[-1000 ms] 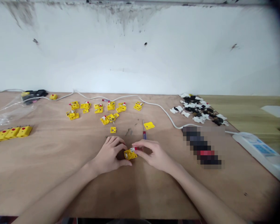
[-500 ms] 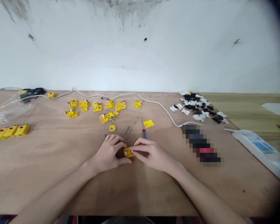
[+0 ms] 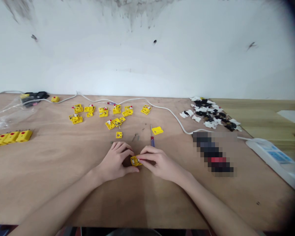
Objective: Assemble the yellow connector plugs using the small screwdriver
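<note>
My left hand (image 3: 115, 161) and my right hand (image 3: 159, 163) meet over the wooden table (image 3: 64, 183), both pinching one small yellow connector part (image 3: 135, 161) between thumb and fingers. The part rests low, at or just above the tabletop. Right behind my right hand lies a screwdriver (image 3: 151, 137) with a red and blue handle. A loose yellow cover (image 3: 157, 130) and a small yellow piece (image 3: 119, 134) lie just beyond my hands.
Several yellow connector halves (image 3: 108, 113) are scattered mid-table. Finished yellow connectors (image 3: 11, 136) line the left edge. A pile of black and white parts (image 3: 211, 116) sits at the back right. A white cable (image 3: 172, 114) runs to a power strip (image 3: 275, 157).
My right hand's fingers have closed in over the yellow part, hiding the small white and red piece seen earlier. Both hands stay in the same spot.
</note>
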`<state>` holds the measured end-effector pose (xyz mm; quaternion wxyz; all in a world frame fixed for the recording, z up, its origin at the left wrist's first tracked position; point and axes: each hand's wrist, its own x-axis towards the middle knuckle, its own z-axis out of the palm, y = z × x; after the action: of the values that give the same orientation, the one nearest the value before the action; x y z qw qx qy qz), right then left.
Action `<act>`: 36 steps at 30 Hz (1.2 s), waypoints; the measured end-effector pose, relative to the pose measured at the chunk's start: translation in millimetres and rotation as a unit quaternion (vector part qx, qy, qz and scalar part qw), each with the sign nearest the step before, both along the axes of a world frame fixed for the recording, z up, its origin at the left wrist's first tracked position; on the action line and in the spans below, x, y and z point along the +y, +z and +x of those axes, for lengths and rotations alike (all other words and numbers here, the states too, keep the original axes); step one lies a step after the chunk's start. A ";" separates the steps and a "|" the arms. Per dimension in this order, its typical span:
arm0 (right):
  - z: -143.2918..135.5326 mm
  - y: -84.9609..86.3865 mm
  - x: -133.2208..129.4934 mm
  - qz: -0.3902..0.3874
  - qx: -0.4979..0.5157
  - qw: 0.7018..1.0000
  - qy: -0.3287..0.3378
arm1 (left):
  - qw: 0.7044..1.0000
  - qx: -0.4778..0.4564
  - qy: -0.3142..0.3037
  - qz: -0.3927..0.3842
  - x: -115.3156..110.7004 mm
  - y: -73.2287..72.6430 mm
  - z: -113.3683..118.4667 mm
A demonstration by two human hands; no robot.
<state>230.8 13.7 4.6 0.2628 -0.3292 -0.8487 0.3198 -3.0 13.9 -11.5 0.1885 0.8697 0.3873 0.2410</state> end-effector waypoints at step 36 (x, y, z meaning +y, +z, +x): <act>41.6 -28.4 36.1 0.135 -0.054 0.986 -0.085 | 0.987 0.043 0.135 0.080 50.7 -1.5 -62.5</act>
<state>272.4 49.8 -23.8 0.2845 -0.3783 -0.8661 0.1608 -65.5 64.6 -12.9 0.0676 0.8313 0.4883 0.2567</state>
